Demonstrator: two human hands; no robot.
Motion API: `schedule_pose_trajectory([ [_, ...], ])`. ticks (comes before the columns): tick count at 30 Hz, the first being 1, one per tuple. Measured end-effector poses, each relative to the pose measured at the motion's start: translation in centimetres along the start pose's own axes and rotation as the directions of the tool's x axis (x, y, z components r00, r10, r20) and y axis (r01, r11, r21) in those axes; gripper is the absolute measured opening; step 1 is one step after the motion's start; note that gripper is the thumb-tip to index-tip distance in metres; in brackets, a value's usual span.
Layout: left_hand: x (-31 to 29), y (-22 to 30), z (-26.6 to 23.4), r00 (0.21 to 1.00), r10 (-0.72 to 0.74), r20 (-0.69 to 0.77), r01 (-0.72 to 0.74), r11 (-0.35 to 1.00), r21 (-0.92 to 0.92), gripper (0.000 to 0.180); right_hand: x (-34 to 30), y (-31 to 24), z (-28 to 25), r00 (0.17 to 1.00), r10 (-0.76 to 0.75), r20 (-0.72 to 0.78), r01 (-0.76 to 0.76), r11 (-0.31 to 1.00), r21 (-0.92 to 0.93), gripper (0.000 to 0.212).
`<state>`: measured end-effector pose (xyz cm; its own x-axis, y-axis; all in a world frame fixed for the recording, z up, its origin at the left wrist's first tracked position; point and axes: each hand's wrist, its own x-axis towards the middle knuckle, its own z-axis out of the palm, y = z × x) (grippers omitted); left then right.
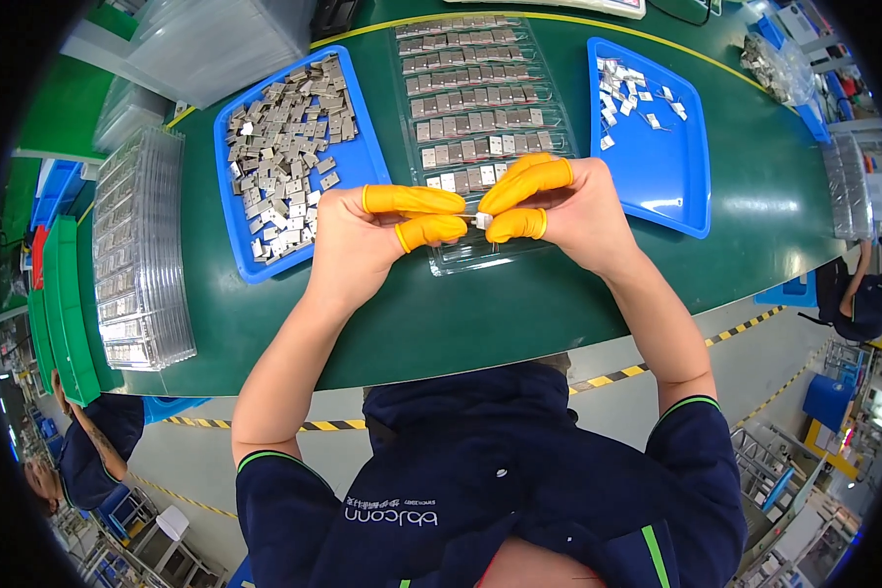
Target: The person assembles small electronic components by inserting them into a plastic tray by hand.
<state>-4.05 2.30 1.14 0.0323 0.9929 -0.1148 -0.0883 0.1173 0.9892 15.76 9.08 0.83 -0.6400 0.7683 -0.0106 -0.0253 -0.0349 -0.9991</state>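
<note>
Yellow finger cots cover the thumb and forefinger of each hand. My right hand pinches a small white connector just above the near end of a clear plastic tray. My left hand is closed in a pinch at the connector's left side; what lies between its fingertips is too small to make out, perhaps a thin wire. Rows of small rectangular metal parts with fine wires fill the tray beyond my hands. My fingers hide some of the nearest row.
On the left, a blue tray holds many loose metal pieces. A blue tray on the right holds white wired connectors. Stacked clear trays and green bins stand far left. Other people work at both sides.
</note>
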Motion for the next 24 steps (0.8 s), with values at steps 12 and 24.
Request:
schedule_pose_trajectory([
  [12,-0.2,-0.7,0.9,0.998,-0.026,0.049,0.035,0.979,-0.199,0.022,-0.6,-0.1,1.0,0.999,-0.024,-0.039,0.029,0.992,0.121,0.019],
  [24,1.7,0.6,-4.3,0.876,0.252,-0.413,-0.144,0.951,0.274,0.020,-0.8,0.2,-3.1,0.842,-0.536,0.054,0.160,0.153,-0.975,0.016],
])
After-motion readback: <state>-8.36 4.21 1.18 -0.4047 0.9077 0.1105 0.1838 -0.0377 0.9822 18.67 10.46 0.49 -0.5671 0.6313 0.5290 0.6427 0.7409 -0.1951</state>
